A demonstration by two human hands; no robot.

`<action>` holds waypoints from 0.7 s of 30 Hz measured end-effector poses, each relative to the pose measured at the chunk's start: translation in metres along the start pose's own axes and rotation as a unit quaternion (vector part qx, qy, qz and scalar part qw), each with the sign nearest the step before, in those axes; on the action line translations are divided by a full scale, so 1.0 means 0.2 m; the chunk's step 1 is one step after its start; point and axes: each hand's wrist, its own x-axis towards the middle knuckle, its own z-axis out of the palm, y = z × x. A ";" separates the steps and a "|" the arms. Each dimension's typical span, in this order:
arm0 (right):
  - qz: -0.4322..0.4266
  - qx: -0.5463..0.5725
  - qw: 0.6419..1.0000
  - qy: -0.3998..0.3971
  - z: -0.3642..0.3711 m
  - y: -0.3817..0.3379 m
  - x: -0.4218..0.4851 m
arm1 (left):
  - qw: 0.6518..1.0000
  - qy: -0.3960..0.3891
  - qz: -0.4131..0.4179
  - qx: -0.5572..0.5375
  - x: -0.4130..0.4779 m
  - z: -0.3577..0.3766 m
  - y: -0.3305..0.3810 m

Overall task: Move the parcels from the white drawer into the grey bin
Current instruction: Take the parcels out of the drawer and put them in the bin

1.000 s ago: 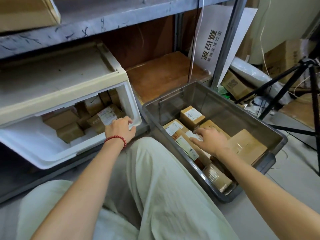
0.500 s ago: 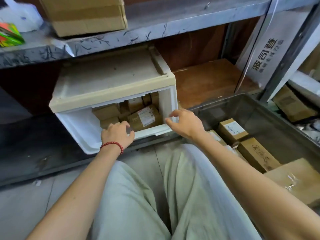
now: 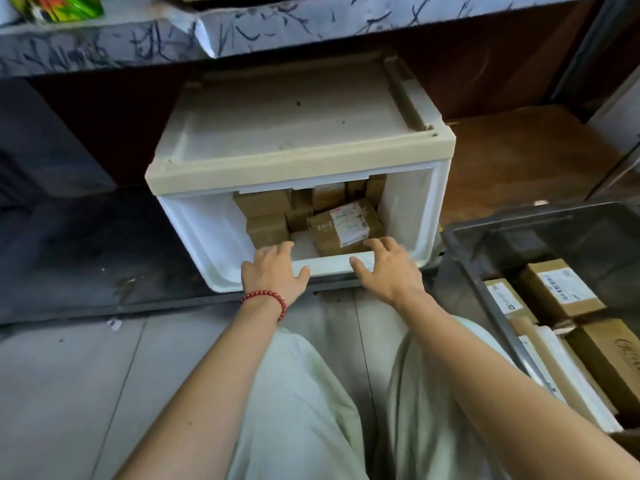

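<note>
Just behind both hands (image 3: 273, 271) (image 3: 384, 268), parcels (image 3: 343, 226) lie inside white drawer (image 3: 221, 237).

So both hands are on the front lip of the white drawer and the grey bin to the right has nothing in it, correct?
Not quite. The head view shows the grey bin holding several parcels, so it is not empty. The rest stands: the left hand and the right hand are on the front lip of the white drawer.
</note>
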 end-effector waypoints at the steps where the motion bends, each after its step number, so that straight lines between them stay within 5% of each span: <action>1: 0.001 0.003 1.000 -0.002 0.02 0.01 0.04 | 1.000 -0.005 -0.003 0.004 0.02 0.02 -0.01; 21: 0.147 0.108 0.980 -0.082 0.31 0.20 0.68 | 0.987 -0.119 -0.082 -0.069 0.64 0.48 0.08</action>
